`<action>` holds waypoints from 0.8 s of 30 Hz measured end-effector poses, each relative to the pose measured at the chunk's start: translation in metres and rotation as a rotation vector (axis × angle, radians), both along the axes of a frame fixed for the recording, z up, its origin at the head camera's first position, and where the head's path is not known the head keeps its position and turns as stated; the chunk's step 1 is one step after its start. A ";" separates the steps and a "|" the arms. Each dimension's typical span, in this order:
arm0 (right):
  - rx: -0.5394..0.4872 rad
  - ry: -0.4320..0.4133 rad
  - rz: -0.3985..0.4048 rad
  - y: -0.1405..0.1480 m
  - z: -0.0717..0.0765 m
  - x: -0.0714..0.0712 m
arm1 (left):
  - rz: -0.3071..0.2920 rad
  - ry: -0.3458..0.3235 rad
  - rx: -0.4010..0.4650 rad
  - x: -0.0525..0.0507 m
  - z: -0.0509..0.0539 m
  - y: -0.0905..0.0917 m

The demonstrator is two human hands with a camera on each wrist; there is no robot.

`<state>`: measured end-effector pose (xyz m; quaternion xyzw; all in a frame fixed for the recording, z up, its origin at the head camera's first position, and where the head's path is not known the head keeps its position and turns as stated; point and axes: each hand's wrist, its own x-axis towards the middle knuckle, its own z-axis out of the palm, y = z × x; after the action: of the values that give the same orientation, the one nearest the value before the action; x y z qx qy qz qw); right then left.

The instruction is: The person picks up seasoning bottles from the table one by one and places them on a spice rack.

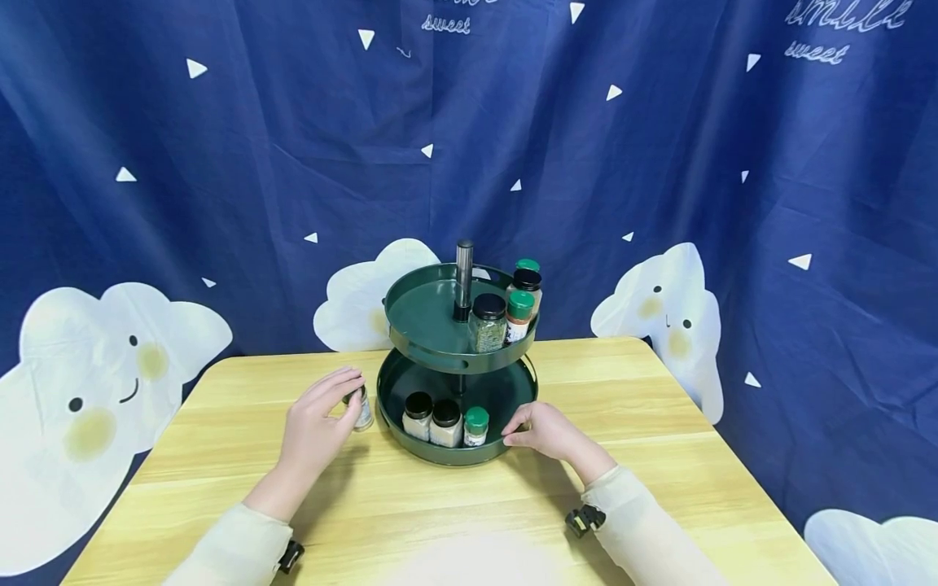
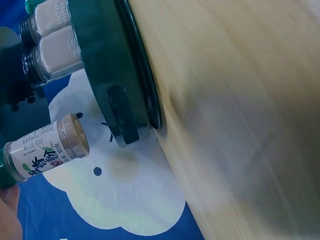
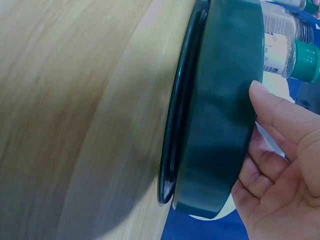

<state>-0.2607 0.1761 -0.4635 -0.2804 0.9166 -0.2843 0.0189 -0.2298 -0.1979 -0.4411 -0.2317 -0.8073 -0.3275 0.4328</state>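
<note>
My left hand (image 1: 318, 419) holds a spice jar (image 1: 363, 413) by its cap, left of a dark green two-tier turntable rack (image 1: 454, 456). In the left wrist view this jar (image 2: 42, 150) has a white label, a green cap and pale brown powder; only a bit of the hand (image 2: 9, 217) shows there. My right hand (image 1: 545, 431) grips the lower tray's rim at the right front, its thumb at the edge in the right wrist view. On the lower tray stand two black-capped jars (image 1: 445, 425) and a green-capped jar (image 1: 475, 427).
Several black- and green-capped jars (image 1: 489, 324) stand on the right side of the upper tray (image 1: 421, 313), beside the central post (image 1: 464, 273). The rack stands on a light wooden table (image 1: 432, 521). Behind it hangs a blue curtain (image 1: 513, 122) with clouds.
</note>
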 end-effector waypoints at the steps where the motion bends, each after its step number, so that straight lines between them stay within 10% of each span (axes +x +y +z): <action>1: 0.001 0.000 0.000 0.000 0.000 0.000 | 0.001 -0.005 0.001 0.000 0.000 0.001; 24: -0.003 0.003 -0.001 0.001 0.001 -0.001 | -0.055 0.055 -0.007 -0.018 0.000 0.020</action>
<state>-0.2614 0.1767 -0.4630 -0.2803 0.9164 -0.2852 0.0172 -0.2474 -0.1775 -0.4407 -0.2641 -0.7894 -0.3300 0.4451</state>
